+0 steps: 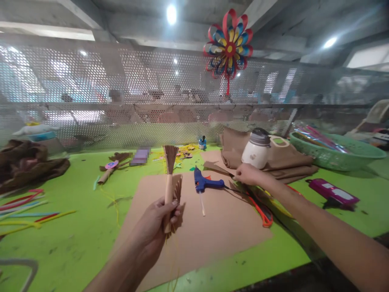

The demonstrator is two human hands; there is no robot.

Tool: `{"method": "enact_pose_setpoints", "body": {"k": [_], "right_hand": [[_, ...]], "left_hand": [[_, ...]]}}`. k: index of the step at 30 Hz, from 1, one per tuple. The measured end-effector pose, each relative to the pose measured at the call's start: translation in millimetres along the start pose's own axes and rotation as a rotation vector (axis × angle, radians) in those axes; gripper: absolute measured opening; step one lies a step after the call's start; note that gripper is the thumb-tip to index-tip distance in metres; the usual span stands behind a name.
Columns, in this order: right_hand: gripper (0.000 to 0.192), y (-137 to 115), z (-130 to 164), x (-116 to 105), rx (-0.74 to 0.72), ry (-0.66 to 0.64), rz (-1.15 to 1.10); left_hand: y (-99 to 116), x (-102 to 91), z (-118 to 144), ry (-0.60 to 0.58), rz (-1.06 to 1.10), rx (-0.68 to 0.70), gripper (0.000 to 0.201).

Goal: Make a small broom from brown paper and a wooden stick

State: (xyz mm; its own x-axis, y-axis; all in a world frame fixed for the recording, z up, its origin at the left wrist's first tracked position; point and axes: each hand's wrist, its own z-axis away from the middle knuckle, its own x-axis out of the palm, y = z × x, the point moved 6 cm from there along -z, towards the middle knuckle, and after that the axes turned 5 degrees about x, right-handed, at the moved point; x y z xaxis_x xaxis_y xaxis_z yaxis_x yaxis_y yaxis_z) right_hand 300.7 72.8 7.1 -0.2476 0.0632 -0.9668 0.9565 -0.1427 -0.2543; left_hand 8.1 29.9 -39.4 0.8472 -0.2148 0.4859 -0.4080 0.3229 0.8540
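My left hand [162,215] is closed around the tan rolled handle of a brown paper craft piece [169,182], held upright over the brown paper sheet [219,235]. A pleated fan spreads at its top, and another pleated piece shows beside the handle. Thin yellow strands hang below. My right hand [251,175] reaches across to the back right, its fingers pinched together by the edge of the brown sheets, just below a white jar with a grey lid [257,151]. What they hold, if anything, is hidden. Between my hands lies a blue glue gun [212,183] with a glue stick.
Orange-handled scissors [266,221] lie under my right forearm. Farther right are a purple device [332,191] and a green basket [331,160]. Folded brown material [231,148] lies behind the jar. Coloured pipe cleaners [33,217] and a finished-looking paper piece [111,165] are at left.
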Motion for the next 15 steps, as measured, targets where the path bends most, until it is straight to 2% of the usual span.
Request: {"method": "enact_pose_setpoints", "body": {"k": [3, 7, 11, 14, 15], "right_hand": [[0.024, 4.1, -4.4, 19.8, 0.001, -0.091, -0.031], [0.022, 1.6, -4.7, 29.9, 0.011, -0.097, -0.087], [0.019, -4.7, 9.3, 7.1, 0.058, 0.033, -0.142], [0.019, -27.2, 34.4, -15.4, 0.059, 0.152, -0.236], [0.018, -38.6, 43.9, -20.5, 0.034, 0.175, -0.354]], "left_hand": [[0.2, -0.4, 0.3, 0.016, 0.010, -0.003, 0.015], [0.1, -2.0, 0.5, 0.020, 0.026, 0.008, 0.014], [-1.8, -0.2, 1.1, 0.007, 0.058, -0.007, 0.013], [-2.8, 0.0, 0.4, 0.022, 0.061, 0.005, 0.016], [-2.9, -0.2, 0.3, 0.033, 0.057, 0.015, 0.017]]}}
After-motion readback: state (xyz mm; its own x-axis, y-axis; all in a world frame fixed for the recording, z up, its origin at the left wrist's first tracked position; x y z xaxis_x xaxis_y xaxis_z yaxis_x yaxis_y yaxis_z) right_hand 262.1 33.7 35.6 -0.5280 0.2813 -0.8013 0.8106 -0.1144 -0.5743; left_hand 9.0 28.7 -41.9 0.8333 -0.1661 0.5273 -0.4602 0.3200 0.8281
